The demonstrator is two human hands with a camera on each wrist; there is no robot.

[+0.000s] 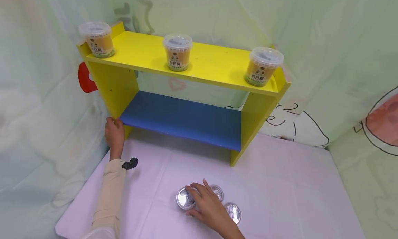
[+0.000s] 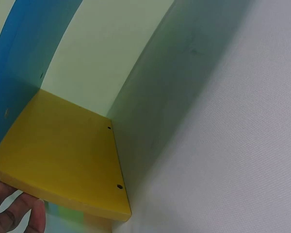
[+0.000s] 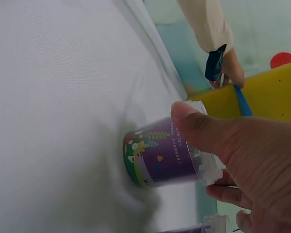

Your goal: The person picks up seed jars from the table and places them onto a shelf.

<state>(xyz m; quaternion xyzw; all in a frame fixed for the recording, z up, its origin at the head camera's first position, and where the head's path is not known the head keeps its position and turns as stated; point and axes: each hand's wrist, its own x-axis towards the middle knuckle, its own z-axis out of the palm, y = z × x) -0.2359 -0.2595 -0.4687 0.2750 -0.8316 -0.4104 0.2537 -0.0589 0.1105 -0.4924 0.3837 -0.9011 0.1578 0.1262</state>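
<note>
A two-tier shelf (image 1: pixel 183 123), yellow on top and in its side panels with a blue lower board, stands on the table. My left hand (image 1: pixel 115 133) grips the front edge of its left panel beside the blue board; in the left wrist view the fingers (image 2: pixel 19 211) bend behind the yellow panel (image 2: pixel 63 155). At the front of the table my right hand (image 1: pixel 206 206) holds a purple plastic cup (image 3: pixel 160 155) by its clear lid, thumb on one side and fingers on the other. The cup's shiny lid (image 1: pixel 185 198) shows in the head view.
Two more shiny-lidded cups, one behind (image 1: pixel 217 192) and one to the right (image 1: pixel 234 213), stand close by my right hand. On the yellow top board are three orange cups, at left (image 1: pixel 99 43), middle (image 1: pixel 178 54) and right (image 1: pixel 262 67). Printed curtains (image 1: pixel 326 59) surround the table.
</note>
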